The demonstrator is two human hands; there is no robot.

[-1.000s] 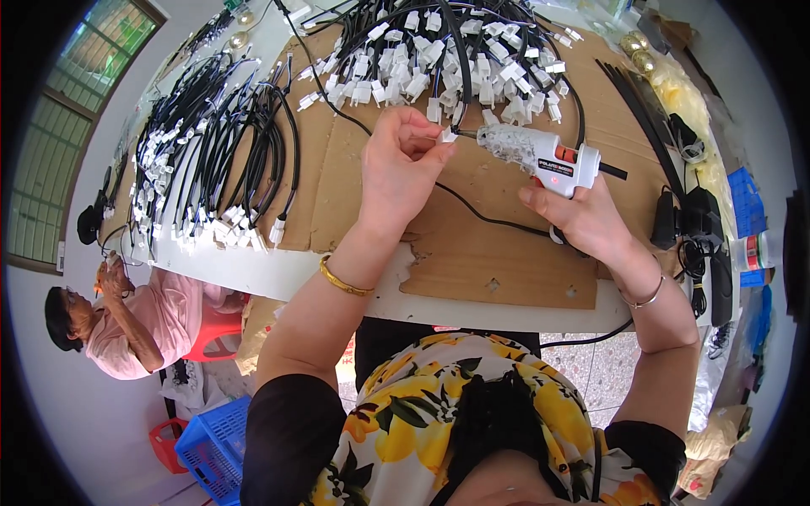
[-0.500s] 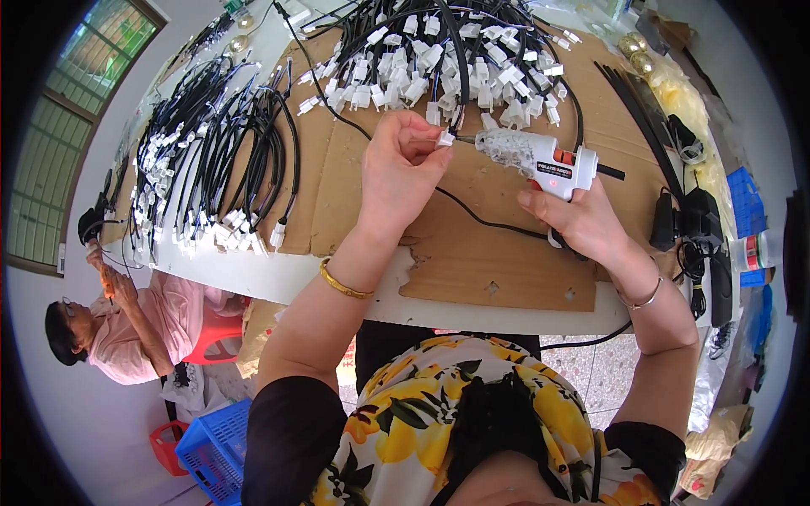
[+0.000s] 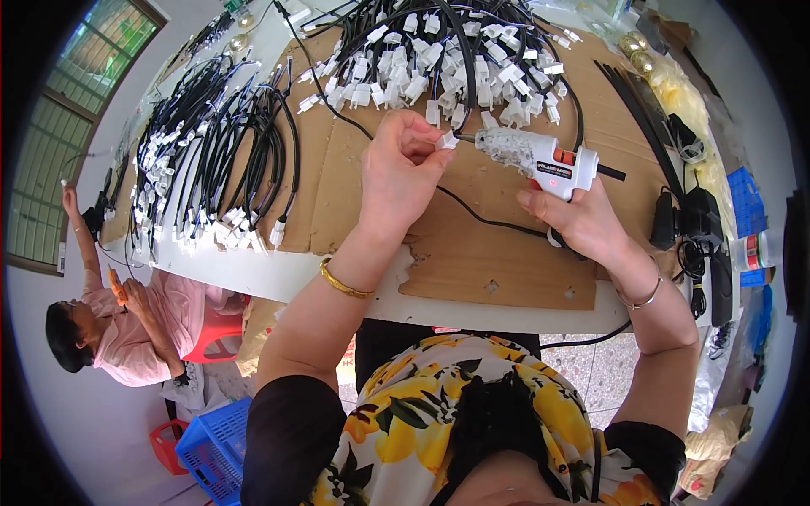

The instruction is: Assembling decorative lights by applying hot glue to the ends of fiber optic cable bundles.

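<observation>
Between the thumb and fingers of my left hand (image 3: 403, 169) is a small white plastic connector (image 3: 447, 141). My right hand (image 3: 582, 219) is wrapped round the handle of a white hot glue gun (image 3: 540, 160), whose body is smeared with clear glue. The gun's nozzle (image 3: 466, 137) points left and meets or nearly meets the connector; I cannot tell whether they touch. A black glue stick (image 3: 612, 173) juts from the gun's back end. Just beyond my hands lies a big heap of black cables with white connectors (image 3: 430, 67).
Brown cardboard (image 3: 498, 278) covers much of the white table (image 3: 337, 287). More cable bundles (image 3: 228, 169) lie at the left. Black sticks (image 3: 641, 118), power adapters (image 3: 699, 215) and yellowish plastic (image 3: 709, 143) are at the right. A co-worker in pink (image 3: 139, 329) sits at the left beside a blue crate (image 3: 215, 451).
The connector in my left hand has turned slightly and shifted a little toward the nozzle. At the left, the co-worker has raised one arm and leaned back slightly.
</observation>
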